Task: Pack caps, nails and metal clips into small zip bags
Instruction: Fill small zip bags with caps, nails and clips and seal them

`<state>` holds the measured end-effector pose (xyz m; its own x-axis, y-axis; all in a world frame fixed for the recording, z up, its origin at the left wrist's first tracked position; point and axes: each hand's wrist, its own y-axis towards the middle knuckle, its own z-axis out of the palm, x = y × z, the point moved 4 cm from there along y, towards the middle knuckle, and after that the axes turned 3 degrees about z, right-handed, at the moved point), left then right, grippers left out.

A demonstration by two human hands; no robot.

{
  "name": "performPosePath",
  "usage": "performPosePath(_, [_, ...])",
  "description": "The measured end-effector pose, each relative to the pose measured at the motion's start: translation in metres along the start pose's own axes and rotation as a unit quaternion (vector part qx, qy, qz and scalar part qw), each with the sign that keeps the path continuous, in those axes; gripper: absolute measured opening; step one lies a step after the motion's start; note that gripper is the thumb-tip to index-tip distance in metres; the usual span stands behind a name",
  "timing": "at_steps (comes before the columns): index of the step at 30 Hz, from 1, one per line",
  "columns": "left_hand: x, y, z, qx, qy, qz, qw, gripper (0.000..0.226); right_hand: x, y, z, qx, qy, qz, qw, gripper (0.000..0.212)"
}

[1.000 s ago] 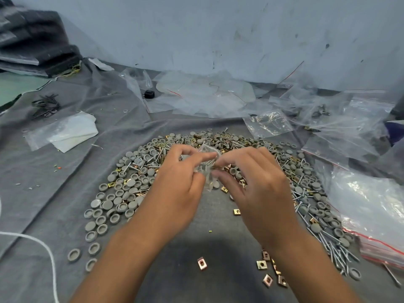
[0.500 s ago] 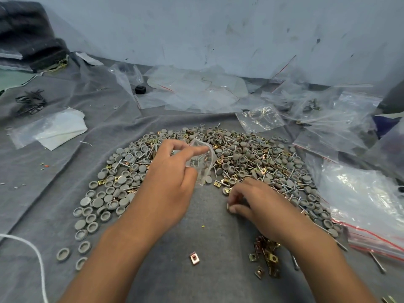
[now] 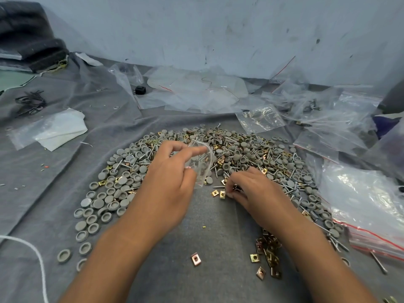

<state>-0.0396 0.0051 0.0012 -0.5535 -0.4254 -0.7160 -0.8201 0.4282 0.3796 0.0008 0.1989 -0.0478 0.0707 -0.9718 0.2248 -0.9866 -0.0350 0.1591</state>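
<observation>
The right hand (image 3: 258, 191) hides whatever its curled fingertips perhaps pinch.

Head-worn camera looks forward and down, close over the cloth (image 3: 203, 281).

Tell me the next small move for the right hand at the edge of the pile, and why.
Probably pinch one brass clip and lift it to the small zip bag. The right hand has its fingers down beside two loose clips on the grey cloth, while the left hand holds the bag up just beside them.
</observation>
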Motion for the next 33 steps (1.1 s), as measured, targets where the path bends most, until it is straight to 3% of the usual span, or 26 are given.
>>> performPosePath(12, [-0.003, -0.003, 0.004, 0.016, 0.014, -0.001, 1.0, 0.052, -0.003, -0.002, -0.007, -0.034, 0.113, 0.01, 0.993, 0.023])
performPosePath(17, [0.001, -0.001, 0.012, 0.031, 0.031, -0.006, 0.999, 0.044, 0.005, -0.009, 0.001, 0.001, 0.119, 0.044, 0.992, 0.033])
performPosePath(22, [-0.001, 0.003, 0.02, 0.047, 0.037, -0.006, 0.998, 0.052, 0.009, -0.007, 0.006, 0.041, 0.148, 0.076, 0.985, 0.035])
performPosePath(33, [0.004, 0.009, 0.033, 0.086, 0.038, -0.018, 0.995, 0.052, 0.002, -0.006, 0.005, 0.078, 0.153, 0.046, 0.984, 0.017])
